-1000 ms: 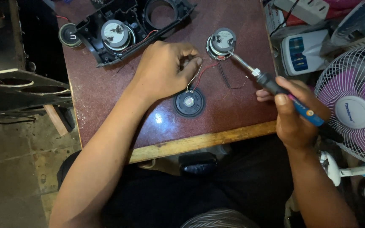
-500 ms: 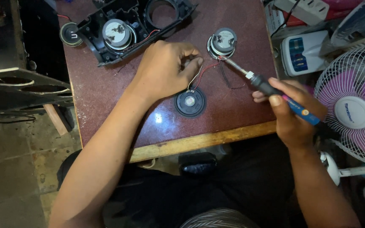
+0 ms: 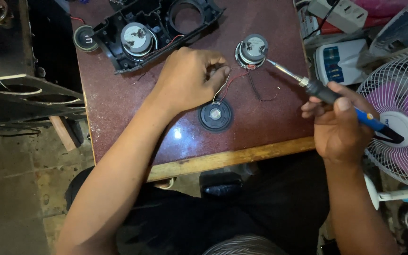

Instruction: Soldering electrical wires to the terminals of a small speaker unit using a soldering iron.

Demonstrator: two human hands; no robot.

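Note:
My left hand rests on the dark red table, fingers pinched on thin wires that run down to a small flat black speaker. My right hand grips a blue-and-black soldering iron like a pen. Its metal tip touches the back of a round silver speaker standing just right of my left hand. Red and black wires trail from that speaker across the table.
A black plastic speaker housing with one speaker mounted lies at the table's far side, a small round black part beside it. A pink-bladed fan stands at the right, with a white device and a power strip behind.
My right hand has shifted the soldering iron slightly, its tip now reaching the silver speaker. My left hand stays on the wires.

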